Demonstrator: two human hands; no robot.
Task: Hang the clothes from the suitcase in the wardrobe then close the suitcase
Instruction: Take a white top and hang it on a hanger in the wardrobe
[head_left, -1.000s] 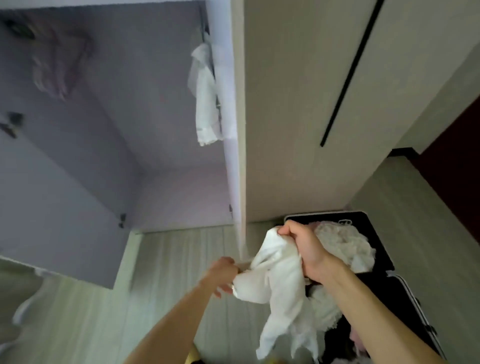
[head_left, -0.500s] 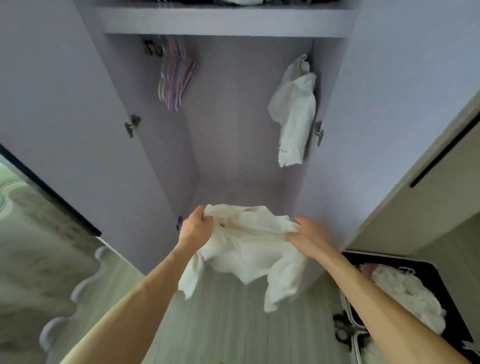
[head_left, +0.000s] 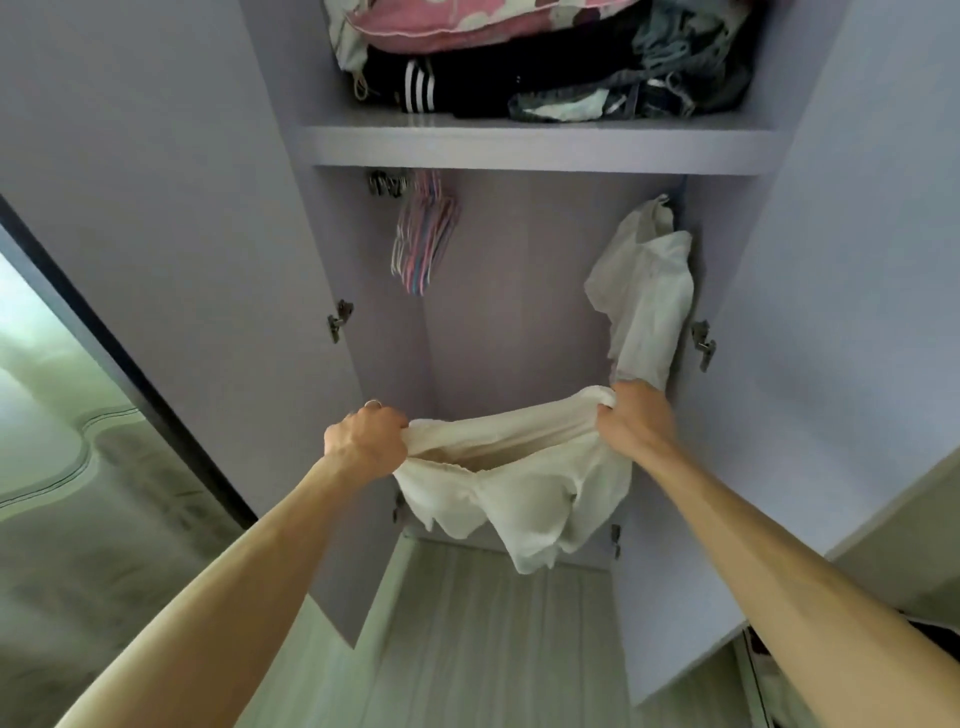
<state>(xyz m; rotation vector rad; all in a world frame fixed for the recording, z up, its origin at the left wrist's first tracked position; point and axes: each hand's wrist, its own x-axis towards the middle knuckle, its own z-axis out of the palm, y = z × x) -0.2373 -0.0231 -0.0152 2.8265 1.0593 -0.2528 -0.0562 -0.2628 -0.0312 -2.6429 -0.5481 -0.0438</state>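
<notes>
A white garment (head_left: 514, 488) is stretched between my hands in front of the open wardrobe (head_left: 519, 322). My left hand (head_left: 366, 441) grips its left edge and my right hand (head_left: 634, 421) grips its right edge, both fists closed on the cloth. Its lower part hangs down in folds. Another white garment (head_left: 647, 291) hangs at the right inside the wardrobe. A bunch of pink and blue hangers (head_left: 423, 236) hangs at the upper left of the compartment. Only a dark corner of the suitcase (head_left: 930, 636) shows at the bottom right.
The shelf (head_left: 535, 145) above the hanging space holds folded clothes, pink, black with white stripes, and denim. Both wardrobe doors stand open, the left door (head_left: 156, 208) and the right door (head_left: 841, 312). A mirror-like panel (head_left: 57, 415) is at the far left. Pale wood floor lies below.
My view has tilted up from the suitcase to the wardrobe interior. Both hands have raised the white garment and pulled it wider apart, closer to the hanging space.
</notes>
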